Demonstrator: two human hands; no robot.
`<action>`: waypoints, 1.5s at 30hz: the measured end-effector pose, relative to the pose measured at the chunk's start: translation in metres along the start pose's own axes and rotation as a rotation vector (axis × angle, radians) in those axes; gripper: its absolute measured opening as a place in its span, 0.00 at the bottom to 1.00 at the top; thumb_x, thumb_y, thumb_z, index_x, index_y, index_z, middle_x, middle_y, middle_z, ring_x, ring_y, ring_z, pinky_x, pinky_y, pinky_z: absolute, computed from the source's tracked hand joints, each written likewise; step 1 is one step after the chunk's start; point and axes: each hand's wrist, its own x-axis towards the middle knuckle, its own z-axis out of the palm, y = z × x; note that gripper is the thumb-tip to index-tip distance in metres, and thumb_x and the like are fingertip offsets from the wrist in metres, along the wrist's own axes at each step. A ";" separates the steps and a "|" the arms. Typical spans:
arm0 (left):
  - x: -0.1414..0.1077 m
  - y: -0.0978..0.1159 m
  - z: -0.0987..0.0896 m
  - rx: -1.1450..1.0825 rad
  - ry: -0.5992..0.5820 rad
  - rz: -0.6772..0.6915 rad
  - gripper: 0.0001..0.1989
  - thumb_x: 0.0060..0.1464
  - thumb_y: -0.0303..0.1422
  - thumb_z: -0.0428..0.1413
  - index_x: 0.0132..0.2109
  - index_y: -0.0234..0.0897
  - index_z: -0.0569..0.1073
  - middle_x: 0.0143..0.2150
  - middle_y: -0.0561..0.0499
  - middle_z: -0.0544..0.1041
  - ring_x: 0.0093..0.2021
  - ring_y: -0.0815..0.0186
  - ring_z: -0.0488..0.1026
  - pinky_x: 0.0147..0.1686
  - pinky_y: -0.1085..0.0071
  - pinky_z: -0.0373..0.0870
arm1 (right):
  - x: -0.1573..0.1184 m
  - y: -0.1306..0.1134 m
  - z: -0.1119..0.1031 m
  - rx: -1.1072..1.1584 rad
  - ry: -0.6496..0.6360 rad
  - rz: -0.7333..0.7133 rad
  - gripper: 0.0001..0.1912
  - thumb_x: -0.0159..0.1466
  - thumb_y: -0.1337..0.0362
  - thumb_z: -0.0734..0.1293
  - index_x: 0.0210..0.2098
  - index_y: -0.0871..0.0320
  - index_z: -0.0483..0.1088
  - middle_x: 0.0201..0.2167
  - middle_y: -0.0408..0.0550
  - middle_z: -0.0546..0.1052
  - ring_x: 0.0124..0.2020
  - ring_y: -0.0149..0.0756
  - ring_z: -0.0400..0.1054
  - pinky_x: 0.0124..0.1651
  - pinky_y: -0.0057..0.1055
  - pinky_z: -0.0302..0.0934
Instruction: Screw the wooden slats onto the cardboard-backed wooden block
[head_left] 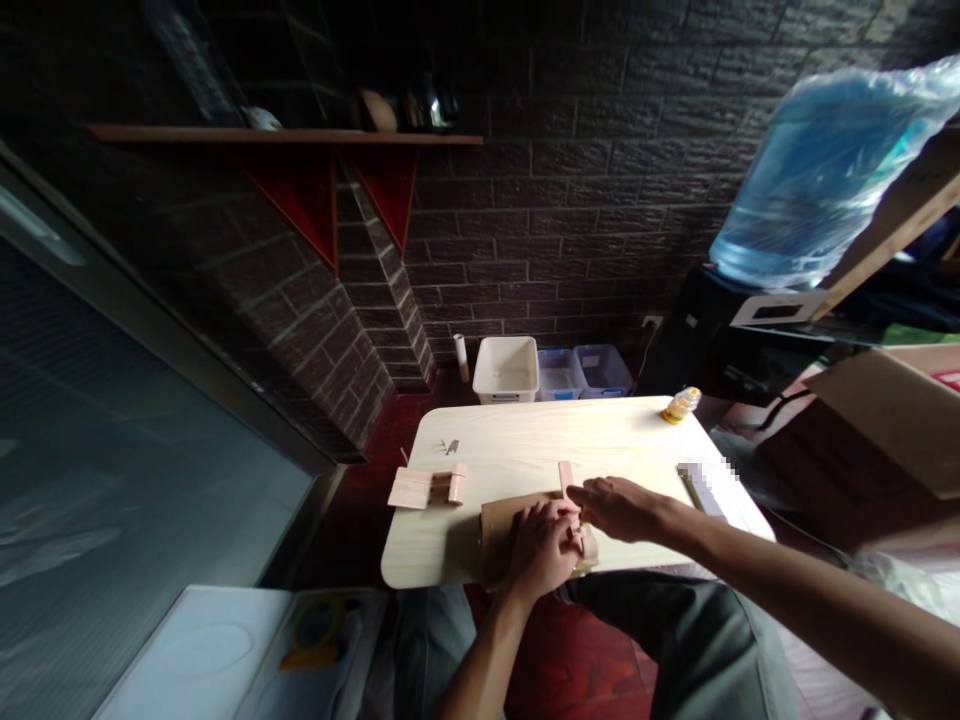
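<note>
The brown block [499, 535] lies at the near edge of the table [517, 430] and serves as the reference. The left hand [547, 540] rests over its right portion, fingers bent toward the wooden part [590, 547] at its right side; whether those fingers grip cannot be told. The right hand [611, 503] is curled in above that part; whether it encloses a small tool cannot be told.

For this close two-handed work, the left palm should bear steadily on the block while the right hand applies controlled force, with left fingertips outside its line. The wooden strip [565, 475], just beyond the block, should not be knocked askew.

Edges: the near table edge runs along the block, so force toward the person risks a slip. Left of the block, the wooden assembly [427, 487] juts past the table's left edge. Beyond it lie small metal pieces [451, 446]. The widest room for moving lies beyond the block, short of the bottle [681, 405] at far right.
</note>
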 end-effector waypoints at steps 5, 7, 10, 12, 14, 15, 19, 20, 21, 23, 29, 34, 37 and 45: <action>0.000 0.000 0.000 0.016 -0.006 -0.017 0.19 0.52 0.26 0.58 0.50 0.46 0.73 0.54 0.50 0.74 0.54 0.56 0.69 0.55 0.55 0.64 | 0.001 0.001 0.006 0.014 -0.003 0.047 0.10 0.66 0.69 0.62 0.46 0.61 0.70 0.34 0.53 0.79 0.32 0.38 0.73 0.30 0.29 0.58; 0.001 0.001 0.000 0.024 -0.009 -0.022 0.19 0.52 0.26 0.58 0.50 0.47 0.74 0.55 0.50 0.74 0.55 0.56 0.69 0.55 0.55 0.64 | 0.002 0.000 0.007 -0.002 -0.033 0.108 0.10 0.66 0.67 0.63 0.47 0.62 0.69 0.34 0.55 0.79 0.33 0.40 0.74 0.29 0.30 0.57; 0.001 0.001 0.001 0.032 -0.021 -0.036 0.17 0.52 0.27 0.58 0.49 0.47 0.74 0.56 0.51 0.73 0.55 0.56 0.69 0.55 0.55 0.64 | 0.001 -0.002 0.006 -0.020 -0.063 0.186 0.11 0.67 0.64 0.63 0.47 0.63 0.69 0.35 0.57 0.80 0.33 0.44 0.76 0.28 0.31 0.56; 0.002 0.000 0.001 0.031 -0.033 -0.039 0.17 0.53 0.27 0.57 0.50 0.47 0.73 0.56 0.51 0.73 0.55 0.56 0.69 0.55 0.55 0.64 | 0.000 -0.005 0.004 -0.019 -0.066 0.203 0.11 0.68 0.63 0.63 0.47 0.62 0.68 0.35 0.58 0.80 0.33 0.44 0.76 0.28 0.31 0.56; 0.002 0.000 0.001 0.030 -0.041 -0.040 0.18 0.53 0.27 0.57 0.50 0.47 0.73 0.56 0.51 0.73 0.55 0.56 0.69 0.55 0.55 0.64 | -0.001 -0.009 0.002 -0.016 -0.065 0.205 0.12 0.69 0.61 0.62 0.47 0.62 0.68 0.34 0.57 0.80 0.33 0.44 0.76 0.28 0.30 0.57; 0.002 0.000 0.001 0.032 -0.043 -0.043 0.18 0.53 0.27 0.57 0.50 0.47 0.73 0.56 0.51 0.73 0.55 0.56 0.69 0.55 0.55 0.64 | -0.001 -0.010 0.002 -0.016 -0.062 0.207 0.13 0.70 0.59 0.62 0.47 0.62 0.68 0.34 0.57 0.80 0.33 0.44 0.76 0.29 0.30 0.57; 0.002 0.002 0.001 0.045 -0.047 -0.056 0.15 0.52 0.27 0.57 0.47 0.47 0.74 0.56 0.51 0.73 0.55 0.55 0.69 0.55 0.53 0.64 | -0.001 -0.013 0.000 -0.014 -0.052 0.242 0.16 0.73 0.55 0.58 0.48 0.61 0.68 0.34 0.57 0.80 0.34 0.44 0.76 0.31 0.30 0.59; 0.002 0.002 0.001 0.045 -0.045 -0.057 0.15 0.52 0.27 0.57 0.46 0.46 0.74 0.56 0.51 0.73 0.55 0.54 0.69 0.55 0.53 0.64 | -0.001 -0.012 -0.001 -0.014 -0.054 0.244 0.16 0.72 0.55 0.58 0.48 0.60 0.68 0.35 0.57 0.80 0.34 0.44 0.76 0.31 0.30 0.59; 0.001 0.002 0.001 0.042 -0.041 -0.057 0.15 0.51 0.26 0.57 0.47 0.46 0.74 0.56 0.51 0.74 0.55 0.54 0.69 0.55 0.53 0.64 | -0.002 -0.011 -0.001 -0.015 -0.053 0.239 0.15 0.72 0.56 0.59 0.48 0.60 0.68 0.36 0.57 0.80 0.35 0.43 0.76 0.31 0.30 0.59; 0.001 0.003 0.001 0.027 -0.031 -0.052 0.18 0.51 0.26 0.57 0.49 0.46 0.74 0.56 0.50 0.74 0.56 0.54 0.68 0.56 0.53 0.64 | -0.003 -0.009 -0.003 -0.017 -0.044 0.212 0.14 0.71 0.57 0.61 0.49 0.60 0.68 0.37 0.56 0.80 0.35 0.43 0.76 0.31 0.31 0.60; -0.001 0.003 -0.001 -0.034 -0.029 -0.036 0.21 0.51 0.24 0.57 0.52 0.47 0.73 0.57 0.49 0.73 0.56 0.55 0.69 0.58 0.53 0.63 | -0.008 -0.004 0.001 0.005 -0.015 0.119 0.11 0.66 0.67 0.62 0.47 0.60 0.70 0.38 0.55 0.79 0.36 0.42 0.75 0.33 0.31 0.62; -0.001 0.001 -0.001 -0.016 -0.032 -0.043 0.20 0.51 0.25 0.58 0.51 0.48 0.73 0.57 0.50 0.73 0.56 0.55 0.69 0.56 0.53 0.63 | -0.006 -0.004 0.011 -0.017 -0.007 0.142 0.13 0.67 0.67 0.61 0.50 0.63 0.68 0.37 0.58 0.79 0.35 0.44 0.75 0.31 0.32 0.62; -0.001 0.000 0.000 0.004 -0.035 -0.037 0.20 0.50 0.26 0.59 0.49 0.48 0.73 0.56 0.51 0.73 0.55 0.55 0.69 0.55 0.54 0.64 | -0.006 -0.006 0.012 -0.024 -0.040 0.220 0.13 0.68 0.63 0.62 0.50 0.63 0.68 0.36 0.58 0.80 0.34 0.45 0.76 0.30 0.32 0.62; -0.002 0.004 -0.001 0.014 0.006 -0.012 0.21 0.50 0.24 0.59 0.51 0.47 0.73 0.55 0.51 0.74 0.54 0.56 0.70 0.55 0.56 0.64 | -0.006 -0.007 0.017 -0.021 0.014 0.167 0.21 0.65 0.66 0.62 0.56 0.66 0.65 0.41 0.61 0.79 0.40 0.48 0.75 0.37 0.36 0.66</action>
